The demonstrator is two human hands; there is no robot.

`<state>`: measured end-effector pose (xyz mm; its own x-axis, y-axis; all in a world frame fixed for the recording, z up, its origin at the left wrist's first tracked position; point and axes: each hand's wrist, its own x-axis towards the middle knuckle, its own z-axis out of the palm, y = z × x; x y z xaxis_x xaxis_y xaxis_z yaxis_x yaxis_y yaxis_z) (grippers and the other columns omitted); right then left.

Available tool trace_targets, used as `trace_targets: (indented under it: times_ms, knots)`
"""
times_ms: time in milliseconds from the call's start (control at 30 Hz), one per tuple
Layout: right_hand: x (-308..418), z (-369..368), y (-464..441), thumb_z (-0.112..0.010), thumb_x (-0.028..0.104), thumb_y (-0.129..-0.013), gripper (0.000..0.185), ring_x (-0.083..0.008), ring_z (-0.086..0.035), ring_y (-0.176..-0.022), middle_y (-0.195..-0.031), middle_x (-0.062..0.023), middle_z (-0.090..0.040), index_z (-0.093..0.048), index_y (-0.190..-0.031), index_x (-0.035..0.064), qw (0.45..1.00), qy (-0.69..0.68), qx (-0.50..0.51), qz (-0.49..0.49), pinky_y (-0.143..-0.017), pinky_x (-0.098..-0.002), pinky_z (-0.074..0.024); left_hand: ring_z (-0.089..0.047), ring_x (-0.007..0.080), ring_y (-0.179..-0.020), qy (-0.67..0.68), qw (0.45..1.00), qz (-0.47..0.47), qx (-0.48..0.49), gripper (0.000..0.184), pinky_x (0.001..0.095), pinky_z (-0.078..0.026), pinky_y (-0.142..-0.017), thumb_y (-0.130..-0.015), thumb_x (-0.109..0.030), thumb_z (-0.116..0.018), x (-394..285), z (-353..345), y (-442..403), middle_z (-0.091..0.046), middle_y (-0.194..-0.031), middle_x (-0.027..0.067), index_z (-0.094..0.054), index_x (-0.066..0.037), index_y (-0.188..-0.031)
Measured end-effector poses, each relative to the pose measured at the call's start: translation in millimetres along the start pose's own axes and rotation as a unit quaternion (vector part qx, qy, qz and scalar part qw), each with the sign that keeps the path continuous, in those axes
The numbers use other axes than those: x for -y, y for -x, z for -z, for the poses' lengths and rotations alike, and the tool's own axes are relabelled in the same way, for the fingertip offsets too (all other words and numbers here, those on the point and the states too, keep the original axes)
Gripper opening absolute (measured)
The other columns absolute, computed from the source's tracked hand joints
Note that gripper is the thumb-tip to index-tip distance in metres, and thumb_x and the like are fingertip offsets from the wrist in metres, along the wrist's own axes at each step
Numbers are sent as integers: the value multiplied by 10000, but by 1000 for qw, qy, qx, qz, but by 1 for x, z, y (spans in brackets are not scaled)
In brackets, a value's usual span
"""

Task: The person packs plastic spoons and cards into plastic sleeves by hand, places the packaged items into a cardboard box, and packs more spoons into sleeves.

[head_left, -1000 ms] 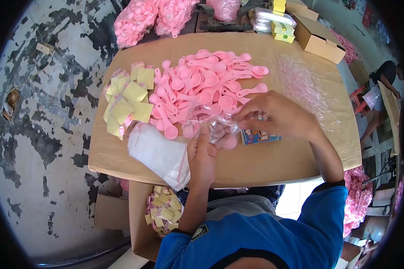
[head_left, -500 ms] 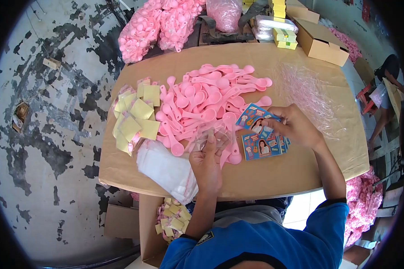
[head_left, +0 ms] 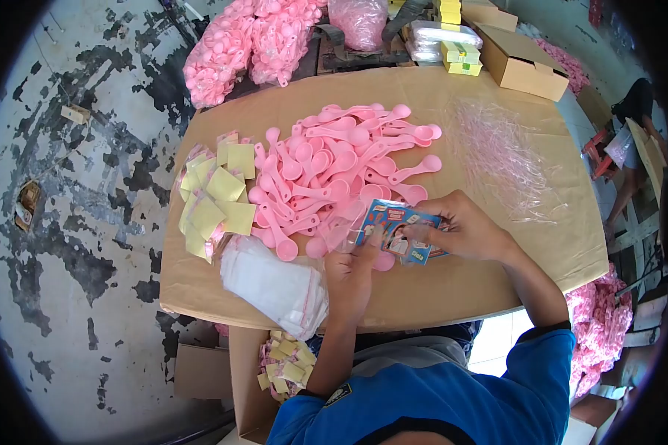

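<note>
My left hand (head_left: 351, 274) pinches a clear plastic bag (head_left: 354, 225) near the table's front. My right hand (head_left: 464, 226) is closed on a blue printed card (head_left: 395, 221), which meets the bag at my left thumb; how far it sits inside I cannot tell. More blue cards (head_left: 436, 252) lie partly hidden under my right hand. Just beyond my hands spreads a heap of pink measuring spoons (head_left: 326, 167). A stack of clear bags (head_left: 271, 282) lies left of my left hand. Farther left are packets with pale yellow cards (head_left: 219, 194).
Clear plastic strips (head_left: 501, 159) lie on the right of the brown-covered table (head_left: 393, 304). Behind stand big bags of pink spoons (head_left: 219, 55), a cardboard box (head_left: 523, 67) and small yellow boxes (head_left: 462, 58). Below the front edge, a carton holds packets (head_left: 286, 362). Another person (head_left: 634, 141) is far right.
My right hand has moved left and down with the card, bringing it to the bag in my left hand. The card now overlaps the bag. The whole view has shifted slightly.
</note>
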<state>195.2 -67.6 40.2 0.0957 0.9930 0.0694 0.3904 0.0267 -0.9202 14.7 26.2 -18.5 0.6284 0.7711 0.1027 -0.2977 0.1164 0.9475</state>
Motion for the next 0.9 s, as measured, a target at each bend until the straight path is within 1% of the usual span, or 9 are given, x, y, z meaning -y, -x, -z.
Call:
trace_targets:
  times_ms: [100,200,300,400,467,600,667,767,900]
  knots:
    - [-6,-1,0,-648,132,-926,197,-41,-554,-665,-797,-23,-685,-693,-1051,-13,999,-51,3,3,-611,-235,-476,-660,161,-954,95,995,7,7,208,312,-539,-857,-988,-103,-529,0,-3,0,-678,-1067,112,-630,38,-1101]
    - [-1,5,0,-647,139,-926,216,-37,-556,-693,-832,-30,-686,-687,-1068,-18,999,-42,21,0,-631,-237,-484,-659,148,-943,127,991,31,8,217,306,-532,-864,-983,-110,-540,1,1,-1,-681,-1057,106,-629,24,-1128]
    - [-5,-4,0,-651,164,-924,235,-38,-550,-706,-838,-28,-674,-683,-1060,-24,997,-71,5,5,-641,-247,-488,-600,93,-997,8,999,17,36,326,231,-465,-870,-976,-182,-585,6,-5,2,-660,-1106,78,-590,39,-1217]
    - [-2,-14,-1,-650,156,-923,229,-44,-535,-696,-831,-25,-663,-678,-1058,-28,993,-113,-12,-9,-636,-257,-478,-525,176,-1204,34,991,-102,82,444,300,-428,-1005,-967,-181,-595,-6,-25,5,-555,-1304,154,-463,26,-1337]
    - [1,-16,0,-652,146,-920,219,-55,-533,-709,-834,-27,-657,-675,-1054,-25,990,-132,7,-46,-644,-264,-468,-454,231,-1289,204,973,-80,74,521,358,-399,-1052,-943,-184,-626,-4,-20,6,-473,-1389,182,-405,4,-1375]
    - [-10,-30,-3,-671,137,-899,131,-75,-530,-748,-815,-18,-620,-653,-915,7,992,-113,-9,47,-668,-268,-451,-417,319,-1338,384,922,-46,-16,606,446,-377,-1080,-889,-222,-690,0,0,11,-430,-1441,218,-395,-37,-1386]
    - [6,-31,-3,-668,122,-893,127,-88,-537,-760,-809,-23,-606,-620,-837,19,988,-154,12,26,-683,-269,-451,-425,325,-1328,242,963,-99,66,568,439,-372,-1082,-867,-218,-706,12,8,15,-475,-1391,211,-426,-45,-1330]
    - [-19,-38,-10,-647,96,-885,96,-97,-556,-762,-798,-41,-605,-609,-839,21,975,-120,0,186,-693,-263,-457,-445,316,-1307,149,917,-236,284,420,416,-373,-1073,-801,-87,-728,27,10,-12,-560,-1233,179,-483,-82,-1142]
    - [-19,-2,-19,-634,54,-839,120,-159,-608,-821,-846,-72,-634,-654,-957,51,998,-7,-6,70,-754,-314,-488,-424,344,-1323,207,952,-209,89,454,494,-353,-1084,-798,-32,-715,22,14,8,-544,-1262,168,-469,-115,-1170]
